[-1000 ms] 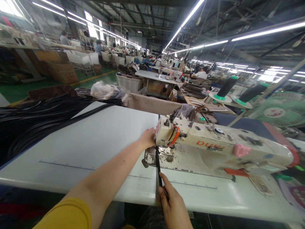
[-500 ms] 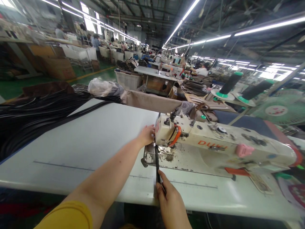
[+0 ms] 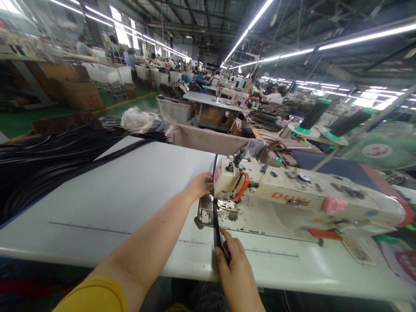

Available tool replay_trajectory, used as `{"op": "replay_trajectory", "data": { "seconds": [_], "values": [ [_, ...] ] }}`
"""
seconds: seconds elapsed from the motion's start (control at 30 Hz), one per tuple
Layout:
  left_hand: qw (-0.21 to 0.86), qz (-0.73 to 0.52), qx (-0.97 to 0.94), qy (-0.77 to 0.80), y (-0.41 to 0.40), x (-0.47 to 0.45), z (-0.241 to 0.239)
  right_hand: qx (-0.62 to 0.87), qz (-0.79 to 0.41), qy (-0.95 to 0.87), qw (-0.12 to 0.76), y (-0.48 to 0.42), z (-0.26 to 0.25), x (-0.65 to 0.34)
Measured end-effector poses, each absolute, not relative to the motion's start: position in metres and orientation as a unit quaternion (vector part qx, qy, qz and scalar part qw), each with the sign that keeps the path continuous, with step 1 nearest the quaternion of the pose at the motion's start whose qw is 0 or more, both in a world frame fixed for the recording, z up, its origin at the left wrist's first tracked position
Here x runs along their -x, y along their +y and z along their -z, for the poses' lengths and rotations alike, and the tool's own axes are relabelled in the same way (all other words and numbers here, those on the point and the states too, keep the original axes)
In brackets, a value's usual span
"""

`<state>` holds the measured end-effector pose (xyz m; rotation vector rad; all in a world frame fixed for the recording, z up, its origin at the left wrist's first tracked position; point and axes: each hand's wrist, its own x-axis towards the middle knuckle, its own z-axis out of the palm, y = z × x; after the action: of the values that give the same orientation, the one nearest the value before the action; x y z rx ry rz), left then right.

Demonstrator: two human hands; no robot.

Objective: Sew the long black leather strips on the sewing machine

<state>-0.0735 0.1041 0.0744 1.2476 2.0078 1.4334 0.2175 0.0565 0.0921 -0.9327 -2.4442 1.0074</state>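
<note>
A long, narrow black strap (image 3: 216,221) runs front to back across the sewing machine (image 3: 292,195) bed, passing beneath the needle area at the head's left end. My right hand (image 3: 235,264) pinches the strap between thumb and fingers near the table's front edge. Farther back, my left hand (image 3: 202,185) is closed at the strap beside the machine head; its fingertips are partly hidden there. Behind the head, the strap's far part shows again on the white table (image 3: 130,195).
Many black straps (image 3: 32,164) lie piled at the left. Thread cones (image 3: 315,116) stand at the right near a green fan (image 3: 383,147). A pink block (image 3: 334,205) sits on the machine arm. Beyond are boxes, other sewing tables and people.
More of the strap shows behind the machine head than before. The right hand's fingers have shifted slightly on the strap. The left hand stays beside the head, and the view has moved a little.
</note>
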Motion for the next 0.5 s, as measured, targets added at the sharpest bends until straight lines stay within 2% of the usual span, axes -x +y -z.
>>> {"op": "replay_trajectory", "data": {
  "seconds": [0.33, 0.5],
  "values": [
    [0.313, -0.703, -0.217, 0.600, 0.079, 0.065, -0.079, 0.308, -0.361, -0.828, 0.298, 0.049, -0.104, -0.209],
    [0.324, -0.751, -0.166, 0.550, 0.042, 0.055, -0.084, 0.263, -0.410, -0.833, 0.261, 0.049, -0.113, -0.192]
  ]
}}
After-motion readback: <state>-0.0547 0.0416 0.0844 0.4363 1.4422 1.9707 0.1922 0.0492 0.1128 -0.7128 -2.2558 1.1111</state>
